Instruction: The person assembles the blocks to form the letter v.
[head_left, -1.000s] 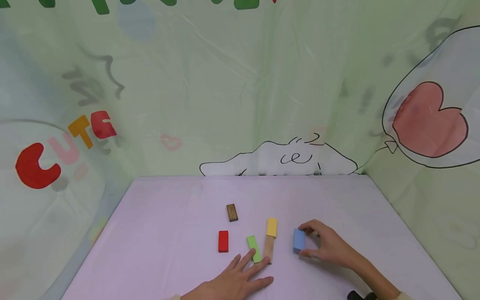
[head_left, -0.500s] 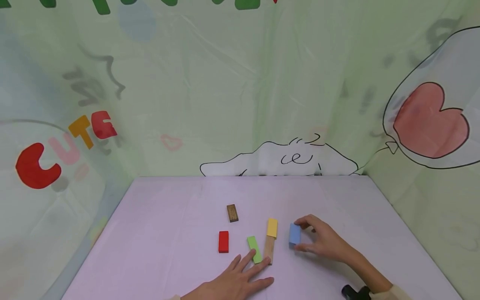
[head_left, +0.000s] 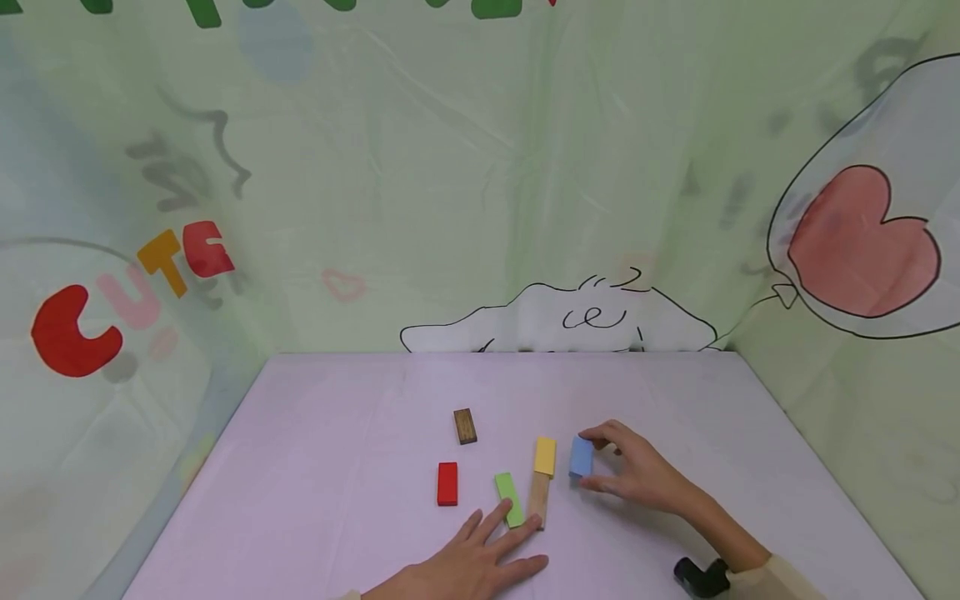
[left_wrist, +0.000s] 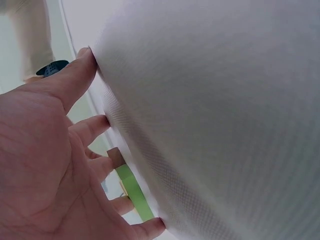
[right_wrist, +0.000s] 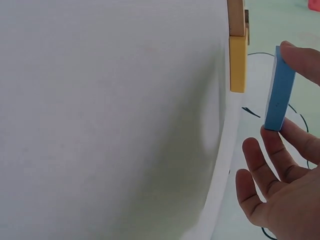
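Observation:
My right hand (head_left: 637,475) pinches a blue block (head_left: 581,457) by its two ends, between thumb and fingers. In the right wrist view the blue block (right_wrist: 280,92) looks raised off the table, apart from the yellow block (right_wrist: 238,64). My left hand (head_left: 480,558) lies spread and palm down at the front. One fingertip of it touches the green block (head_left: 508,498); another rests at the near end of the plain wooden block (head_left: 537,497). The yellow block (head_left: 545,456) sits end to end with that wooden block, just left of the blue one.
A red block (head_left: 447,484) lies left of the green one. Farther back is a dark brown block (head_left: 465,426). A black device (head_left: 701,577) is at the right wrist. Printed cloth walls (head_left: 450,183) enclose the back and sides of the pale table (head_left: 337,417).
My right hand has carried the blue block left and away from me, closer to the yellow block. The left hand and the other blocks have stayed put.

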